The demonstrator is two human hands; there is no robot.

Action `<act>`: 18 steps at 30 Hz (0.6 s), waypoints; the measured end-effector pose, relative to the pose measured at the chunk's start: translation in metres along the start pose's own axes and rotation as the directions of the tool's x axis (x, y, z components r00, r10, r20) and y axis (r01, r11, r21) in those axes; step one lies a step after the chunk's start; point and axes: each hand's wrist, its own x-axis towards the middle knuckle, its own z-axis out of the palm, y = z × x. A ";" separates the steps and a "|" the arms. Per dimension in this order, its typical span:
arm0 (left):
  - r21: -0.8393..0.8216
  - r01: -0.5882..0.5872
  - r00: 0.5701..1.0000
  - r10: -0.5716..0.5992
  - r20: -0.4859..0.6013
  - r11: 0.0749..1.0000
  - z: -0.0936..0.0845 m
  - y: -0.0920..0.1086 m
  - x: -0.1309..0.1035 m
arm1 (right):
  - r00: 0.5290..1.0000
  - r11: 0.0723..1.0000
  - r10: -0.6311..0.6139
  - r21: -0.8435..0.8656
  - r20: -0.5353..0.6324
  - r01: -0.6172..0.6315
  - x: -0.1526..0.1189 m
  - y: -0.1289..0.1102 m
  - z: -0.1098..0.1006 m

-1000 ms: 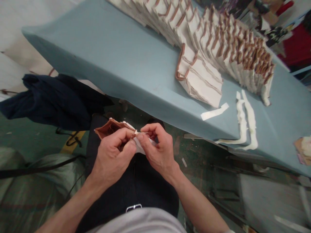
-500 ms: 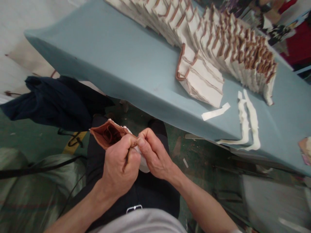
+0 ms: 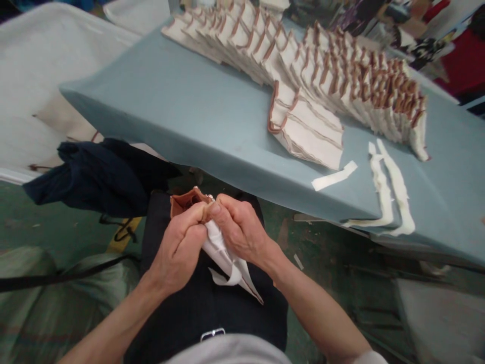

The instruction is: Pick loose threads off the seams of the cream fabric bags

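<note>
The left hand and right hand grip the brown-and-white fabric piece between thumbs and fingers, side by side. The piece is above the lap; its brown opening extends beyond the grip, its white portion hangs between the hands.

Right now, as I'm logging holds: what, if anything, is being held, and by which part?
The left grip and right grip both hold the pouch by its edge, beside the brown opening; the exact spot is hidden.
</note>
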 end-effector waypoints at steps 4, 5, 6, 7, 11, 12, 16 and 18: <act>0.015 0.011 1.000 -0.011 0.025 1.000 -0.014 0.003 0.004 | 0.999 0.994 -0.010 0.108 -0.052 0.016 -0.001 0.002 0.000; 0.045 -0.006 1.000 0.005 0.025 0.999 -0.018 0.004 0.004 | 0.998 0.991 -0.010 0.131 -0.065 0.018 -0.004 0.002 -0.001; 0.074 -0.020 0.999 0.019 0.026 0.997 -0.021 0.006 0.004 | 0.998 0.989 -0.002 0.149 -0.061 0.011 -0.007 0.001 -0.002; 0.100 -0.030 0.999 0.028 0.028 0.994 -0.023 0.007 0.004 | 0.999 0.987 0.019 0.161 -0.044 -0.011 -0.010 0.000 -0.005; 0.128 -0.025 0.998 0.016 0.068 0.991 -0.025 0.009 0.002 | 0.985 0.983 0.174 0.063 0.021 -0.175 -0.020 -0.010 -0.013; 0.117 -0.016 0.996 0.006 0.086 0.993 -0.024 0.009 0.001 | 0.980 0.980 0.198 0.016 0.007 -0.198 -0.022 -0.012 -0.013; 0.072 0.052 0.990 -0.061 0.128 0.996 -0.022 0.005 0.003 | 0.974 0.972 0.225 -0.064 -0.034 -0.227 -0.024 -0.013 -0.007; 0.075 0.093 0.986 -0.102 0.131 0.993 -0.021 0.000 0.004 | 0.972 0.968 0.232 -0.089 -0.040 -0.234 -0.025 -0.008 -0.002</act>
